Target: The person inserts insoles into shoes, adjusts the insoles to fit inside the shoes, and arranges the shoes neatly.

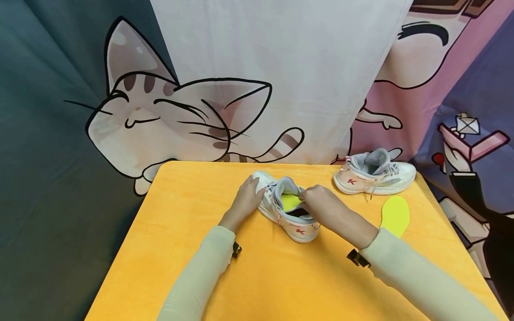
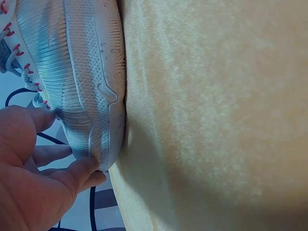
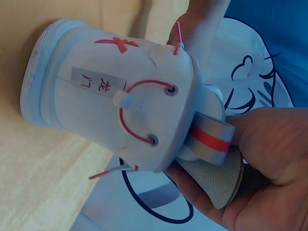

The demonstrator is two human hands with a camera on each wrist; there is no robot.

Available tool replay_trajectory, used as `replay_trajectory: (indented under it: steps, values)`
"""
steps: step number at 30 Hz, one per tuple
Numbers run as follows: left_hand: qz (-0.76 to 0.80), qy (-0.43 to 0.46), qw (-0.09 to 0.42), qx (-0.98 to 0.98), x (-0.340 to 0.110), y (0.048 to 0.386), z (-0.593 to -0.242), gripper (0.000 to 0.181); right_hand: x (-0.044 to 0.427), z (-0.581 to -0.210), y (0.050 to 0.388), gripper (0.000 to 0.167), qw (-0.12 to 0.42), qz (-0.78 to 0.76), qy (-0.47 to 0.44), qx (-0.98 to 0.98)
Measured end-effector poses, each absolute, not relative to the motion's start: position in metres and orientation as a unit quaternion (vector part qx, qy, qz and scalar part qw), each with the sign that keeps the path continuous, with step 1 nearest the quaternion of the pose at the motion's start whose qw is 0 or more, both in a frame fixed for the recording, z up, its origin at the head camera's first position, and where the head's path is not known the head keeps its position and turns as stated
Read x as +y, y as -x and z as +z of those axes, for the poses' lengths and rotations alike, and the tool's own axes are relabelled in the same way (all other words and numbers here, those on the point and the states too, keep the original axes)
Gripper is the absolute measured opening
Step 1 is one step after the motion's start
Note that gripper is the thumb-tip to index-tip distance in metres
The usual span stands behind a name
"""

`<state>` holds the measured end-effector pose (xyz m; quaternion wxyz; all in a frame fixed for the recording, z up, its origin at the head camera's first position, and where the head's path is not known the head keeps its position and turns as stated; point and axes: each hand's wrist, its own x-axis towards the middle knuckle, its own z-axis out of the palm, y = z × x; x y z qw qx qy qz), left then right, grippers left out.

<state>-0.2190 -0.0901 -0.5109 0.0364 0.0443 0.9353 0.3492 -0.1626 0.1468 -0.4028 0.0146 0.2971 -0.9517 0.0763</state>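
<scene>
A white sneaker [image 1: 299, 227] with a pinkish heel stands on the table, its toe pointing away to the left. My left hand [image 1: 246, 198] grips the toe; thumb and fingertips press its upper and front in the left wrist view. Partly inside the shoe's opening is a yellow-green insole [image 1: 290, 202]. My right hand [image 1: 323, 203] holds that insole at the collar. In the right wrist view, the insole's grey, mesh-textured side [image 3: 216, 180] sticks out behind the heel's pull loop [image 3: 209, 139], fingers around it. The insole's front part is hidden inside the shoe.
Another white sneaker [image 1: 375, 174] stands at the table's far right corner. A second yellow-green insole [image 1: 395, 215] lies in front of it, partly covered by my right sleeve. Behind the yellow table [image 1: 257, 285] hangs a printed cloth [image 1: 305, 58] with cartoon figures.
</scene>
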Motion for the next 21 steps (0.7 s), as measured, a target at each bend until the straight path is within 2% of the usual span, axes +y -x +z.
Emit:
replay_trajectory:
  steps: [5, 12, 21]
  values:
    - [0.346, -0.038, 0.038, 0.937, -0.089, 0.218, -0.511, 0.058, 0.14, -0.406, 0.161, 0.02, 0.003, 0.058, -0.272, -0.961]
    - [0.346, -0.048, 0.037, 0.936, -0.089, 0.218, -0.507, 0.058, 0.139, -0.402, 0.155, 0.045, -0.017, 0.013, -0.24, -0.971]
    - [0.342, -0.05, 0.03, 0.938, -0.091, 0.217, -0.506, 0.057, 0.155, -0.378, 0.145, 0.044, -0.06, 0.049, -0.249, -0.966]
